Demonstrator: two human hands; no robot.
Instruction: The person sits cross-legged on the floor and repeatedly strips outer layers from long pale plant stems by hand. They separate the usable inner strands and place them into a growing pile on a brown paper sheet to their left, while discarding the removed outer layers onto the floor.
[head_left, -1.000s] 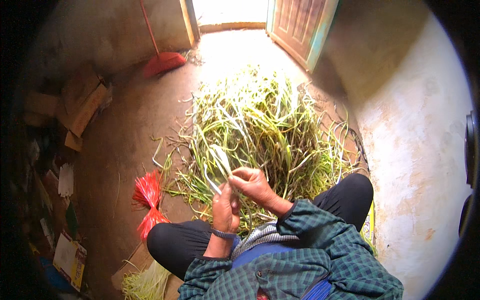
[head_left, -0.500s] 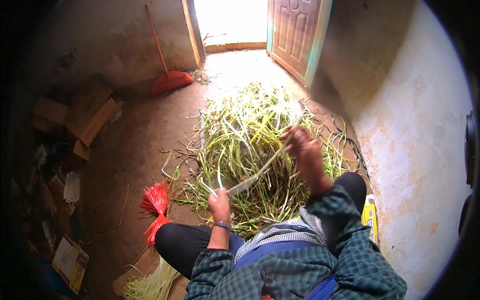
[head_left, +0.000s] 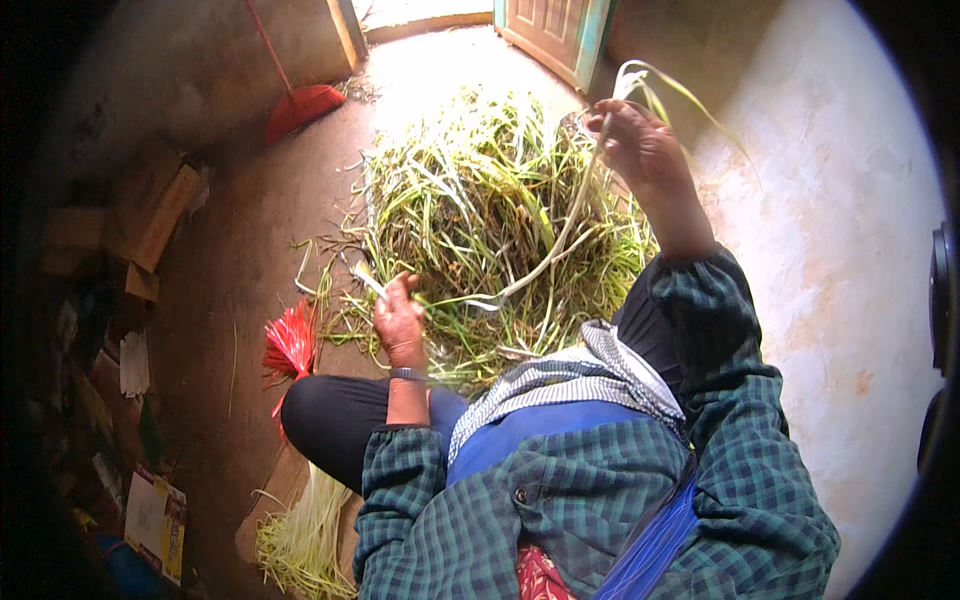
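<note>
I sit on the floor before a big heap of green stalks and leaves (head_left: 470, 210). My left hand (head_left: 398, 320) is closed around the pale white end of one stalk, low in front of my knee. My right hand (head_left: 640, 150) is raised high to the right, gripping a long thin green leaf (head_left: 570, 225) that runs from that stalk up to my fingers, its loose end curling above the hand. A red bunch of thin ties (head_left: 291, 343) lies on the floor left of my left hand.
A small pile of pale cleaned stalks (head_left: 300, 540) lies on cardboard by my left knee. A red broom (head_left: 300, 105) leans on the far wall. Cardboard boxes (head_left: 145, 215) and clutter line the left. An open door (head_left: 550, 30) lets in light. A pale wall (head_left: 830, 250) stands right.
My right hand left the left hand and swept up and to the right, peeling a long leaf off the stalk. My left hand stayed low, holding the stalk.
</note>
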